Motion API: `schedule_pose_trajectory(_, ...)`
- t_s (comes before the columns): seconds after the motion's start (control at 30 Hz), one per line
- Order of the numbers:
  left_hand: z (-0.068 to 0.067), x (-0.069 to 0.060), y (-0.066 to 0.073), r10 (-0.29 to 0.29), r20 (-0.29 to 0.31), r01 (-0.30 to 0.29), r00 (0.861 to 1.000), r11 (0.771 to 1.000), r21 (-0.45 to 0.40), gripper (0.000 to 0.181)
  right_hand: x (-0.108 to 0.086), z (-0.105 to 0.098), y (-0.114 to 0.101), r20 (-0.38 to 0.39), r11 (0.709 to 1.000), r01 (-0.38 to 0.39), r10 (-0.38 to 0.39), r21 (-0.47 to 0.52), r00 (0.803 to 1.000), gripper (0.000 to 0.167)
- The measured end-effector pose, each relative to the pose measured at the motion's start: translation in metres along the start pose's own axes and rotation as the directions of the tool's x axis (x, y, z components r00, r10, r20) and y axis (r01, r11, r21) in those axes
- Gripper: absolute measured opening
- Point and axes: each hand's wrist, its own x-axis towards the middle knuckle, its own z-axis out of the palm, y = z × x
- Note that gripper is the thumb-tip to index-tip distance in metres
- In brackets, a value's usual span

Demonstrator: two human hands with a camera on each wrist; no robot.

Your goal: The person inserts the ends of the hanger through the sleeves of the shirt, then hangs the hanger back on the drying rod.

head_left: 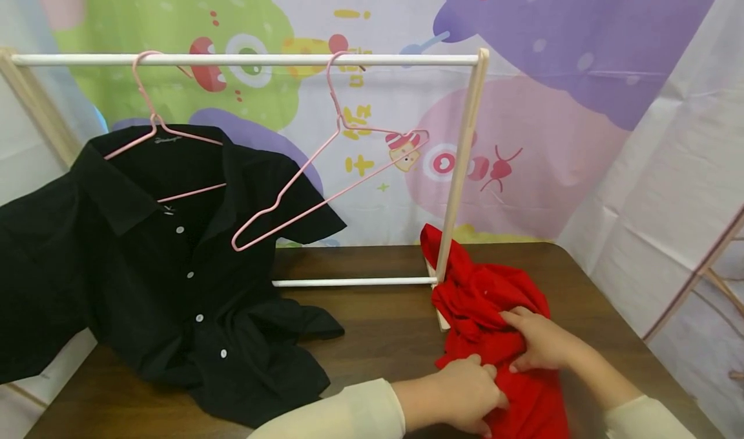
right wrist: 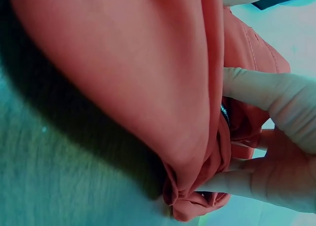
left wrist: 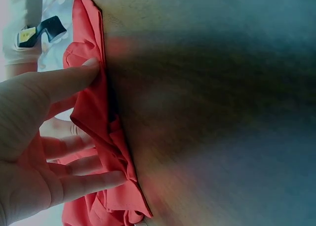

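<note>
A crumpled red shirt (head_left: 488, 297) lies on the brown table, its far end against the foot of the rack. The left hand (head_left: 465, 390) touches its near part; in the left wrist view, the thumb (left wrist: 81, 77) and spread fingers rest on the red cloth (left wrist: 91, 100). Farther up the shirt is the right hand (head_left: 543, 339), fingers extended over the folds. In the right wrist view its thumb (right wrist: 247, 85) and fingers touch the bunched cloth (right wrist: 148, 72), and a small dark label (right wrist: 224, 112) shows between folds. Some fingertips are hidden by fabric.
A rack with a white bar (head_left: 244, 59) and wooden posts (head_left: 462, 168) stands on the table (head_left: 389, 336). From it hang a black short-sleeved shirt (head_left: 145, 265) on a pink hanger and a bare pink hanger (head_left: 331, 200). A patterned curtain (head_left: 372, 13) is behind.
</note>
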Motion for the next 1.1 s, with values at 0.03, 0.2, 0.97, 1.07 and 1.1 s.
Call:
schedule_pose_trajectory(0.03,0.000,0.000,0.000,-0.001,0.001,0.001,1.000,1.000,-0.005,0.048,-0.001,0.000,-0.001,-0.002,1.000,-0.007,0.007,-0.004,1.000,0.083)
schedule_pose_trajectory(0.2,0.002,-0.002,-0.001,0.002,-0.011,-0.002,1.000,1.000,-0.002,0.048,-0.005,0.000,-0.004,-0.003,0.998,-0.064,0.064,-0.022,0.998,0.086)
schedule_pose_trajectory(0.97,0.009,-0.049,-0.053,0.129,-0.027,-0.130,0.991,0.990,-0.061,0.035,-0.006,0.009,-0.062,0.090,0.963,-0.257,0.263,-0.077,0.961,0.080)
schedule_pose_trajectory(1.07,0.010,-0.058,-0.059,0.100,-0.034,-0.102,0.994,0.992,-0.079,0.029,-0.005,0.010,-0.071,0.106,0.965,-0.244,0.253,-0.092,0.962,0.072)
schedule_pose_trajectory(1.1,0.011,-0.060,-0.061,0.091,-0.037,-0.094,0.995,0.992,-0.082,0.027,-0.004,0.009,-0.074,0.112,0.967,-0.236,0.246,-0.095,0.963,0.070)
